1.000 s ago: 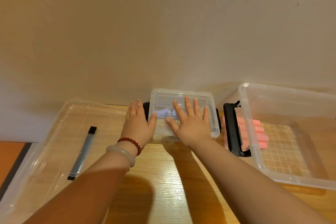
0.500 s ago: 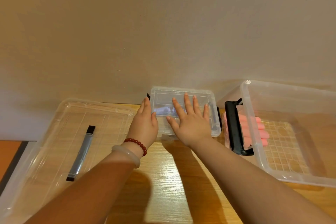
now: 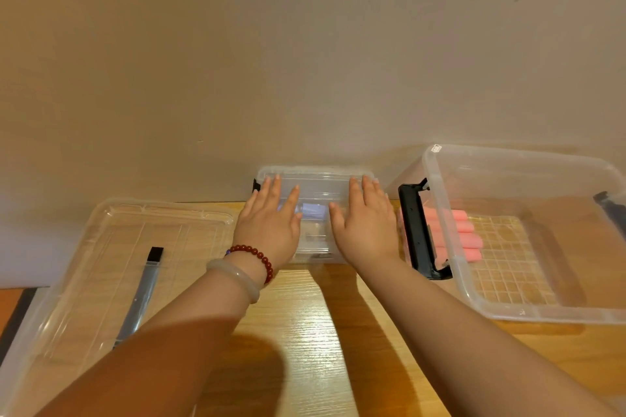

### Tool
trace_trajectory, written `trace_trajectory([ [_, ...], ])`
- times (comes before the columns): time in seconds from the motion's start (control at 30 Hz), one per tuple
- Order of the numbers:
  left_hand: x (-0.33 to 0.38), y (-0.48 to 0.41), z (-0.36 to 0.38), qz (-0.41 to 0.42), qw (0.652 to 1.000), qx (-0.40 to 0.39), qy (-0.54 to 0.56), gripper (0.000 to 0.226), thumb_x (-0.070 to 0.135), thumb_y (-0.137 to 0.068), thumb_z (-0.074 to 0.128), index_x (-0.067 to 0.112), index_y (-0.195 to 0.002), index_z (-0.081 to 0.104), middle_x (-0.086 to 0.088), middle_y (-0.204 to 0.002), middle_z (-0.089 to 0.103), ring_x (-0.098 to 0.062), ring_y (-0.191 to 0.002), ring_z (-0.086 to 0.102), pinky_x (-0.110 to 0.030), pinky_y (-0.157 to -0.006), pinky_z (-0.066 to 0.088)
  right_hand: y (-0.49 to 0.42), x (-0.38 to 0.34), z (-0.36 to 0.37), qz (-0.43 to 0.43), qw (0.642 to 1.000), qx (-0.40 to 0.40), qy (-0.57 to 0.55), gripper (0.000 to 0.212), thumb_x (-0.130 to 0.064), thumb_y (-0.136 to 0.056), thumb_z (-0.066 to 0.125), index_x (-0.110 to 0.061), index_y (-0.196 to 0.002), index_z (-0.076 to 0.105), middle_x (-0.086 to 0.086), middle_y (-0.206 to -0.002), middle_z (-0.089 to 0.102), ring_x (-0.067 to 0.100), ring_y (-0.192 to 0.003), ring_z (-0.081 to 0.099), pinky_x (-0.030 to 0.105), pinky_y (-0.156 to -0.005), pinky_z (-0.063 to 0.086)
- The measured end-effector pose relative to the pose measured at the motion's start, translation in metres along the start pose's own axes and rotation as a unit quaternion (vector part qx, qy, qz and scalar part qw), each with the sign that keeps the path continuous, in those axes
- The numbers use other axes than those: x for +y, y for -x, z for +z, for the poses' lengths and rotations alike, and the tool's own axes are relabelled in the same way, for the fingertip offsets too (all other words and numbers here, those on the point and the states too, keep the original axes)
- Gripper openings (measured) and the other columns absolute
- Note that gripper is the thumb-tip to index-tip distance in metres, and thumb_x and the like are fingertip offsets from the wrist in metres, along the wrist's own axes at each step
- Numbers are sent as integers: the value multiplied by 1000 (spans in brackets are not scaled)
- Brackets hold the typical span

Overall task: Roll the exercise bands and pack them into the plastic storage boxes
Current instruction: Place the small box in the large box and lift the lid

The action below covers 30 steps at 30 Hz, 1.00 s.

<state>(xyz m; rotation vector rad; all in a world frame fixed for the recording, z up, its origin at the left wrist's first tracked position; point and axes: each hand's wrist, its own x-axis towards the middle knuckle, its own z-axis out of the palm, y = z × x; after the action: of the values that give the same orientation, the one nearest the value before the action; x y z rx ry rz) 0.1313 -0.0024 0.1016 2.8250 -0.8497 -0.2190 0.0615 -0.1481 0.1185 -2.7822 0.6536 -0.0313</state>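
Pressing shut: the small storage box (image 3: 321, 186) sits against the wall, lid on, with a pale roll (image 3: 315, 210) showing through.
Hands: left hand (image 3: 267, 223) and right hand (image 3: 367, 223) lie flat on the lid, fingers straight and set apart, likely to seat it evenly.
Right: large box (image 3: 508, 311) stands open, pink rolled bands (image 3: 464, 234) at its latch end.
Left: loose lid (image 3: 101, 247) lies on the bench (image 3: 321, 332).
Writing: corner sticker (image 3: 437, 148) is too small to read.

Pose: left hand (image 3: 267, 230) and right hand (image 3: 364, 234) palm-down, side by side, not touching, fingers straight and slightly spread (thumbs turned inward toward each other). The left forearm (image 3: 162, 342) and right forearm (image 3: 467, 342) extend forward, converging slightly toward the hands
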Motion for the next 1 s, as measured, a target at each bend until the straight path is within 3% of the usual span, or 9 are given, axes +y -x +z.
trace_trajectory([
  [0.13, -20, 5, -6, -14, 1000, -18, -20, 52, 39, -103, 11, 31, -154, 3, -2, -162, -7, -15, -148, -8, -32, -118, -4, -6, 7, -6, 55, 998, -36, -21, 75, -54, -101, 29, -10, -155, 3, 13, -163, 1, 27, -150, 1, 37, -120, 4],
  [0.23, -33, 8, -11, -19, 999, -25, -23, 52, 40, -103, 12, 30, -154, 5, -2, -162, -6, -15, -148, -8, -32, -119, -3, -11, 8, -2, 133, 977, -118, -114, 77, -57, -99, 31, -18, -156, -2, 13, -163, 2, 33, -148, 13, 45, -117, 20],
  [0.3, -35, 10, -11, -12, 999, -26, -23, 52, 39, -103, 13, 30, -154, 6, -3, -162, -6, -16, -149, -7, -32, -119, -3, -14, 8, 3, 170, 952, -158, -197, 73, -57, -99, 33, -26, -156, -2, 13, -161, 14, 37, -143, 27, 46, -110, 33],
  [0.4, -33, 10, -10, -7, 1000, -17, -24, 52, 39, -103, 13, 29, -154, 5, -4, -162, -6, -17, -149, -7, -33, -119, -3, -12, 4, 4, 170, 945, -125, -252, 68, -50, -101, 38, -25, -156, 6, 13, -153, 31, 33, -134, 41, 41, -100, 41],
  [0.5, -33, 10, -8, -9, 999, -15, -27, 52, 38, -103, 11, 30, -154, 3, -4, -162, -7, -16, -149, -8, -33, -119, -4, -7, -2, -1, 126, 973, -48, -187, 65, -39, -102, 41, -19, -156, 8, 12, -149, 30, 28, -126, 46, 34, -94, 42],
  [0.67, -34, 10, -7, -7, 999, -15, -41, 51, 37, -104, 10, 30, -153, -1, -4, -162, -9, -16, -148, -9, -32, -118, -6, -5, -10, 1, 120, 986, -34, -113, 61, -17, -105, 35, -15, -156, 2, 11, -153, 26, 24, -108, 58, 26, -74, 42],
  [0.8, -33, 10, -5, -7, 999, -12, -49, 52, 37, -103, 10, 31, -153, -2, -4, -162, -9, -16, -148, -9, -33, -118, -6, -4, -13, 0, 124, 988, -36, -87, 68, 5, -97, 36, -16, -156, 9, 8, -157, 24, 29, -122, 52, 31, -87, 46],
  [0.93, -32, 10, -4, -12, 999, -8, -48, 51, 38, -103, 9, 31, -153, -2, -5, -162, -9, -17, -148, -9, -34, -118, -6, -5, -16, -3, 111, 990, -40, -72, 70, 9, -95, 35, -15, -156, 11, 9, -158, 23, 29, -129, 46, 32, -95, 45],
  [1.0, -35, 11, -5, -1, 999, -4, -36, 52, 39, -103, 6, 30, -153, -1, -4, -162, -8, -16, -148, -10, -33, -117, -7, -4, -20, -2, 95, 993, -41, -58, 70, 6, -96, 35, -16, -156, 7, 8, -162, 12, 29, -142, 30, 32, -108, 35],
])
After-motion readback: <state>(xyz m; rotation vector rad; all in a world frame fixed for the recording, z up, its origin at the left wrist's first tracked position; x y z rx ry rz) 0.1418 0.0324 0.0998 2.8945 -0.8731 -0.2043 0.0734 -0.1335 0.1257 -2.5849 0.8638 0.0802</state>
